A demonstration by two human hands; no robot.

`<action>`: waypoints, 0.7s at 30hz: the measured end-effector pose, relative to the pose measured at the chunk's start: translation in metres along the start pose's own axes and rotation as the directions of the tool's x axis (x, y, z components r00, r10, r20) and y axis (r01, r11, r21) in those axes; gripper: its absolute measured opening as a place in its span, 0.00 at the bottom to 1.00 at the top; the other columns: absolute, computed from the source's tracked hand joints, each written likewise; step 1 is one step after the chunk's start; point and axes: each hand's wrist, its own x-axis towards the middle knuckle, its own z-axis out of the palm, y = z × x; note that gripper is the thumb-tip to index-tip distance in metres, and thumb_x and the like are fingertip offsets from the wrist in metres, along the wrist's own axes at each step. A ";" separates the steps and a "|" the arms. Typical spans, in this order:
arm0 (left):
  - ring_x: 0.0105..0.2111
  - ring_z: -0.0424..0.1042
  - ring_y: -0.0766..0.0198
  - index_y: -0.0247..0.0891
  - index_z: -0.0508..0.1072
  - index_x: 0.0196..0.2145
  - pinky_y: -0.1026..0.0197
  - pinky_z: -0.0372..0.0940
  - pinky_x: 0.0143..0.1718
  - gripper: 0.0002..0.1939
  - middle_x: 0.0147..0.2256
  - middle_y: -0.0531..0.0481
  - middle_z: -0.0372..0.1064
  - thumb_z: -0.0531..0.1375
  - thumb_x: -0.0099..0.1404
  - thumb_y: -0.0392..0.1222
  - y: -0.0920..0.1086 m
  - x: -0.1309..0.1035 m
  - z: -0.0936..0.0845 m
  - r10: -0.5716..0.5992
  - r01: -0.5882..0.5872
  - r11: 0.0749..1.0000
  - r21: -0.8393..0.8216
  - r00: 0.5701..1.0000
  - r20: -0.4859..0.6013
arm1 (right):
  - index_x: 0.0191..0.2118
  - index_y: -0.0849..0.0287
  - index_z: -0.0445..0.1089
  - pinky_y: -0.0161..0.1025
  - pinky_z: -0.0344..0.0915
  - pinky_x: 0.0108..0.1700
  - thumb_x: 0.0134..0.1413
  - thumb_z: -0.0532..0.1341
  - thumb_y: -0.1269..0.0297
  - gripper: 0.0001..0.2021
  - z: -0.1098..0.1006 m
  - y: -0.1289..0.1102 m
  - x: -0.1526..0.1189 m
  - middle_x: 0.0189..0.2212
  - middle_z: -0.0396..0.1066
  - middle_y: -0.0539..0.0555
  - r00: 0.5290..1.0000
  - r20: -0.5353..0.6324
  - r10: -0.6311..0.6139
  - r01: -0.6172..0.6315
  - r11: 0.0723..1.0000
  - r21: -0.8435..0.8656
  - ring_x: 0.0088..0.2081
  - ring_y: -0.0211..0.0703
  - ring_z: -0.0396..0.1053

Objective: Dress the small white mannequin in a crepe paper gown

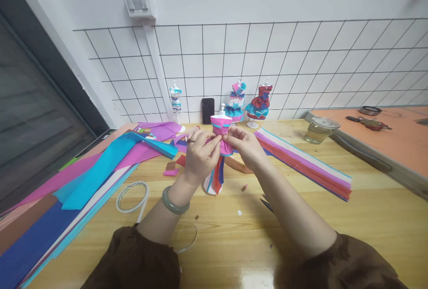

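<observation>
A small white dress form [223, 109] stands upright in front of me, dressed in a pink paper dress [219, 121] with blue trim. Red and dark blue strips [219, 175] hang below its skirt over the white base. My left hand [202, 154] pinches the dress at the waist from the left. From the right, my right hand [243, 144] pinches the same waist, its fingertips close to the left ones. Both hands' fingers are closed, and they hide part of the skirt.
Crepe paper strips lie left [96, 175] and right [307, 164]. Three dressed mini forms [236, 101] and a phone [207, 110] stand by the wall. A tape roll [117, 200], scissors [266, 204] partly under my right arm, a glass jar [317, 134] and paper scraps lie about.
</observation>
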 end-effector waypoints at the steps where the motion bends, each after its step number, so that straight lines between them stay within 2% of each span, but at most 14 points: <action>1: 0.42 0.68 0.56 0.42 0.76 0.41 0.51 0.60 0.46 0.11 0.38 0.45 0.72 0.58 0.61 0.34 0.000 0.000 0.000 0.015 -0.015 1.000 0.022 1.000 0.003 | 0.37 0.58 0.74 0.38 0.67 0.43 0.39 0.70 0.63 0.14 0.000 0.000 0.000 0.33 0.76 0.50 1.000 -0.002 0.002 -0.002 1.000 0.004 0.36 0.39 0.72; 7: 0.42 0.67 0.56 0.40 0.76 0.41 0.51 0.59 0.45 0.11 0.37 0.45 0.72 0.56 0.63 0.34 0.000 0.001 -0.002 0.066 -0.070 0.991 0.114 0.997 0.040 | 0.38 0.57 0.74 0.39 0.67 0.45 0.39 0.70 0.62 0.15 -0.002 0.002 0.000 0.35 0.77 0.52 1.000 0.021 0.007 -0.007 1.000 0.002 0.38 0.41 0.73; 17: 0.45 0.66 0.53 0.38 0.74 0.45 0.49 0.58 0.47 0.13 0.39 0.43 0.71 0.56 0.63 0.36 0.001 -0.001 -0.001 0.100 -0.115 0.976 0.185 0.991 0.087 | 0.41 0.55 0.75 0.39 0.66 0.45 0.43 0.68 0.64 0.15 -0.008 -0.001 0.001 0.37 0.77 0.51 0.988 0.151 -0.023 0.029 0.999 -0.041 0.40 0.41 0.72; 21: 0.45 0.66 0.53 0.38 0.73 0.46 0.49 0.58 0.47 0.14 0.40 0.42 0.70 0.56 0.63 0.36 0.000 -0.002 0.000 0.095 -0.110 0.977 0.181 0.992 0.086 | 0.41 0.56 0.75 0.40 0.65 0.46 0.43 0.68 0.65 0.15 -0.009 -0.002 0.001 0.36 0.76 0.51 0.989 0.147 -0.014 0.024 0.997 -0.067 0.39 0.41 0.71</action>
